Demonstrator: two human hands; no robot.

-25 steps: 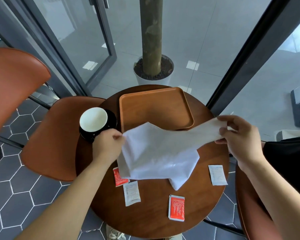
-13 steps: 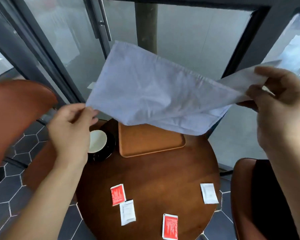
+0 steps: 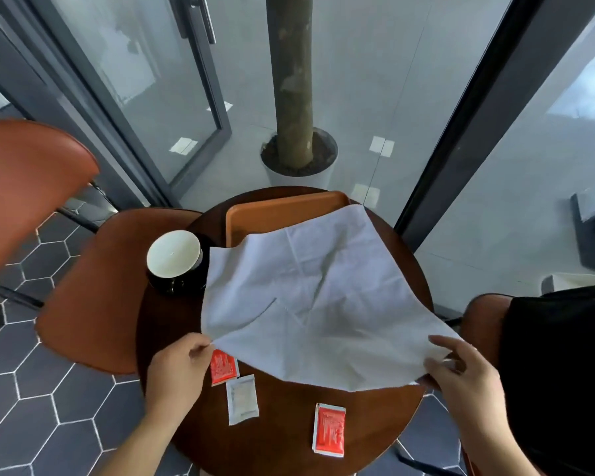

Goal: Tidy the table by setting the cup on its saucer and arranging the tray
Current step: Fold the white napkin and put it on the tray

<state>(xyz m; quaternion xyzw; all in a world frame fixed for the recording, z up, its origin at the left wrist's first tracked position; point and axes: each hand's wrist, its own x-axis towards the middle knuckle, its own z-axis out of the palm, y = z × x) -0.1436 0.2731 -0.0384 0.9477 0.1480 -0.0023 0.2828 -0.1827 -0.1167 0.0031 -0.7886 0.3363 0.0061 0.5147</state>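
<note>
Head view is showing one white napkin (image 3: 310, 304), one cup (image 3: 173, 254) sitting on one dark saucer (image 3: 186, 285), one orange tray (image 3: 282, 211), two red packets and one white packet (image 3: 242, 399) in sight on the round table (image 3: 282, 438). Half a second ago the napkin was being held up high; now it is draping over the tray's near right part, the left hand (image 3: 176, 372) and right hand (image 3: 468, 376) each pinching a near corner. Its left edge is lying just beside the cup, leaving bare wood only along the near rim.

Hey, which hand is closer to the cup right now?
Left. The left hand pinches the cloth corner just below the cup; the right hand holds the far corner across the table.
</note>
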